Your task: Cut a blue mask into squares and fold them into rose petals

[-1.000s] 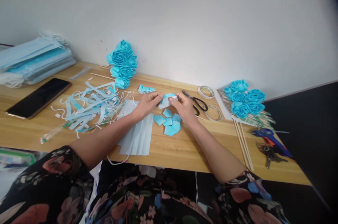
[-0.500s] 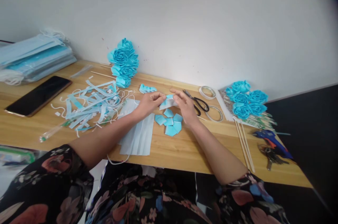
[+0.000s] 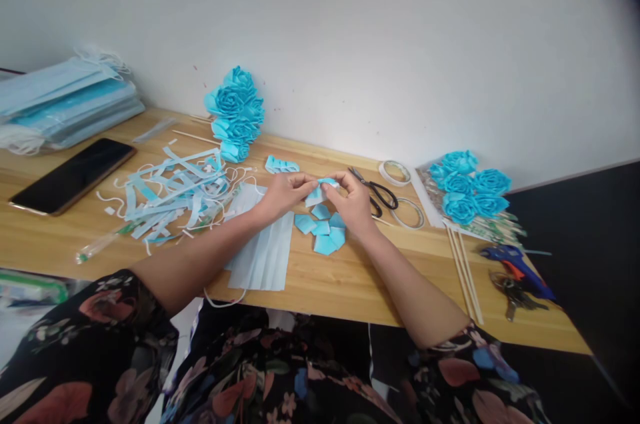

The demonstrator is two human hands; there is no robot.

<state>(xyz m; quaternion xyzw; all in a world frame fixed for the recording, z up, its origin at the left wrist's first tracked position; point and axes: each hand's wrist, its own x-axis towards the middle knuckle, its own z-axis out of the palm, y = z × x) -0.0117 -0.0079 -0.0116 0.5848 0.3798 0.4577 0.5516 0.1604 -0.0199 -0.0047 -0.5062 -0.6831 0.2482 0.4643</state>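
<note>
Between my two hands is a small blue-and-white piece of mask fabric (image 3: pixel 315 197), its top edge curled over. My left hand (image 3: pixel 287 196) pinches its left side, and my right hand (image 3: pixel 353 201) pinches its right side with the thumb in front. Just below lie several cut blue petals (image 3: pixel 327 242) on the wooden table (image 3: pixel 320 289). Left of them, partly under my left forearm, are flat pleated face masks (image 3: pixel 263 261). Behind my left hand sits a row of folded blue pieces (image 3: pixel 281 165). Black-handled scissors (image 3: pixel 383 194) lie right of my right hand.
Cut strips and ear loops (image 3: pixel 175 191) are heaped at left, near a phone (image 3: pixel 75 174) and stacked masks (image 3: pixel 70 104). Blue fabric roses (image 3: pixel 235 114) stand at the wall; more roses (image 3: pixel 465 187) lie right. Tape rolls (image 3: pixel 395 173), sticks (image 3: pixel 465 277), a glue gun (image 3: pixel 515 267) and keys (image 3: pixel 515 294) lie rightward.
My hands have drawn closer together around the blue-and-white piece. My right fingers have curled in and its top edge is now bent over. The view has shifted slightly.
</note>
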